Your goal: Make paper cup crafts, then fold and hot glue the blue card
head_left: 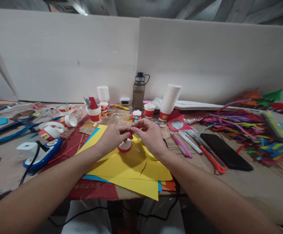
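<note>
My left hand (112,136) and my right hand (149,136) meet above the middle of the table, both pinching a small red piece (131,132) between their fingertips. Just below the hands, a cut-down red and white paper cup ring (125,147) rests on a pile of yellow paper sheets (131,169). Blue and orange sheets poke out from under the yellow pile.
A dark water bottle (138,91), stacks of white paper cups (170,99), and red-banded cups (149,110) stand at the back. Pens (181,144), an orange utility knife (213,160), a black phone (226,151) and coloured pipe cleaners (248,130) lie right. A glue gun (40,154) and cut cups (56,126) lie left.
</note>
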{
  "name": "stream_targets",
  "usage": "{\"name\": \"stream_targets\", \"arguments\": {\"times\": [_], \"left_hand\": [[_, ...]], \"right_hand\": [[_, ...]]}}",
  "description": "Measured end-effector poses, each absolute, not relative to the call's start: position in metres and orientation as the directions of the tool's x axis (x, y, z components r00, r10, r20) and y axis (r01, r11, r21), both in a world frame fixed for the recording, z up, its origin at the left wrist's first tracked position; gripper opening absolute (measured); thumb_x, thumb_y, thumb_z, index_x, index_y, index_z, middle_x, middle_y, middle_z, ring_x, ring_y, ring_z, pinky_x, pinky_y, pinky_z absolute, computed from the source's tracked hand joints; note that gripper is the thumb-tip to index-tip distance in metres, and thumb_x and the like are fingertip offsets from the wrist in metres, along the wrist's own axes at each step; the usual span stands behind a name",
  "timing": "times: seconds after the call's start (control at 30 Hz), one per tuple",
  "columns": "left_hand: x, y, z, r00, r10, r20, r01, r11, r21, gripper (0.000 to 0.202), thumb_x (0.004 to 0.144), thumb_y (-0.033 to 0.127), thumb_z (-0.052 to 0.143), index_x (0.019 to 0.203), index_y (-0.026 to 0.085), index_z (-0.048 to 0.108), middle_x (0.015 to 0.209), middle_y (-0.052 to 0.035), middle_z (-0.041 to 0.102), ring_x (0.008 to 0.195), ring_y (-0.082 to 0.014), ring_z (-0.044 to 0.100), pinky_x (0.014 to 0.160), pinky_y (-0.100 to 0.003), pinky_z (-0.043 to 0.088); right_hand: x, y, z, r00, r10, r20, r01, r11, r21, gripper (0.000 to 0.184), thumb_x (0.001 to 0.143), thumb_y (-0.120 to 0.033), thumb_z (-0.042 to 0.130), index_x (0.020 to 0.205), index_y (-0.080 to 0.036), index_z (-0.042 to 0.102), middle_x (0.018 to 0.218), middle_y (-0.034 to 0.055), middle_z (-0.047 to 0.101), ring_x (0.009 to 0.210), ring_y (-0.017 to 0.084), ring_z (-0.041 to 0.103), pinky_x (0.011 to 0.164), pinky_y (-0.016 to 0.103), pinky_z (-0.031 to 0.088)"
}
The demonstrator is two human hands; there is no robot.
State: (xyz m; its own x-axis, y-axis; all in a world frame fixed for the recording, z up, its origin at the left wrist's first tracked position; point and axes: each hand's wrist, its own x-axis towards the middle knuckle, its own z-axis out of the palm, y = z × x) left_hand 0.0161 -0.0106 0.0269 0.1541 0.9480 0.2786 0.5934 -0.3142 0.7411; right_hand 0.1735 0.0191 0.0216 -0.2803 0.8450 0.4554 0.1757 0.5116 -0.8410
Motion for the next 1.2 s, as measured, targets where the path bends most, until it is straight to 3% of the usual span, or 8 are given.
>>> {"name": "stream_targets", "arguments": {"times": [0.33, 0.97, 1.07, 1.2], "left_hand": [[0.016, -0.011, 0.026, 0.157, 0.951, 0.267, 0.599, -0.306, 0.740, 0.022, 0.077, 0.019, 0.051, 0.083, 0.016, 0.072, 0.062, 0.0004, 0.066, 0.053, -0.0100, 0.055, 0.052, -0.019, 0.040], [0.017, -0.012, 0.029, 0.176, 0.968, 0.181, 0.490, -0.246, 0.836, 0.016, 0.076, 0.021, 0.052, 0.067, 0.014, 0.064, 0.055, 0.0006, 0.061, 0.050, -0.0096, 0.053, 0.051, -0.020, 0.039], [0.015, -0.008, 0.025, 0.193, 0.970, 0.145, 0.398, -0.212, 0.893, 0.016, 0.077, 0.025, 0.056, 0.067, 0.014, 0.063, 0.056, 0.0004, 0.060, 0.050, -0.0089, 0.051, 0.050, -0.020, 0.038], [0.012, -0.001, 0.019, 0.281, 0.959, 0.027, 0.071, -0.049, 0.996, 0.020, 0.076, 0.031, 0.062, 0.075, 0.012, 0.063, 0.067, -0.0031, 0.065, 0.050, -0.0069, 0.051, 0.049, -0.019, 0.037]], "right_hand": [[0.173, 0.020, 0.021, -0.277, 0.820, 0.501, 0.182, 0.557, -0.811, 0.013, 0.075, -0.026, 0.064, 0.084, -0.018, 0.058, 0.079, 0.0008, 0.064, 0.071, 0.012, 0.058, 0.063, 0.024, 0.044], [0.171, 0.015, 0.023, -0.285, 0.817, 0.501, 0.181, 0.560, -0.809, 0.013, 0.076, -0.021, 0.060, 0.088, -0.018, 0.062, 0.081, 0.0016, 0.066, 0.071, 0.012, 0.059, 0.065, 0.026, 0.046], [0.172, 0.015, 0.023, -0.292, 0.830, 0.475, 0.166, 0.533, -0.830, 0.013, 0.077, -0.022, 0.060, 0.089, -0.017, 0.063, 0.080, 0.0020, 0.066, 0.069, 0.012, 0.059, 0.064, 0.026, 0.047], [0.173, 0.018, 0.023, -0.242, 0.856, 0.456, 0.101, 0.490, -0.866, 0.014, 0.077, -0.025, 0.060, 0.087, -0.017, 0.063, 0.080, 0.0027, 0.067, 0.070, 0.013, 0.060, 0.065, 0.025, 0.047]]}}
